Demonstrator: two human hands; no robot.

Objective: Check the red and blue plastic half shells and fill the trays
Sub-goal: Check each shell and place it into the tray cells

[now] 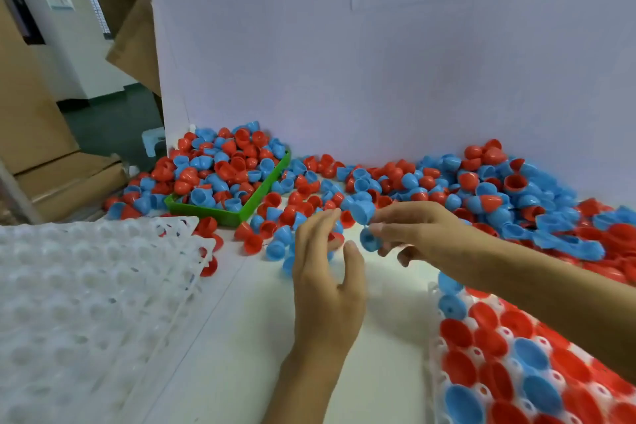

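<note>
1. Two blue half shells (pixel 364 210) were pinched in the right hand (pixel 418 234); checking appeared to be in hand.
2. Below that grip lay the part-filled tray (pixel 444 385).
3. Left of it, the left hand (pixel 325 286) hung relaxed, holding nothing.
4. Beyond the grip lay the loose shell pile (pixel 447 179) and green bin (pixel 265 188).
5. Next move would likely call for seating both shells in empty tray cups.

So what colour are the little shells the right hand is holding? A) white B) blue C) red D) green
B: the right hand pinches two blue half shells, one at its upper fingertips and one just below; the left hand holds nothing.
</note>
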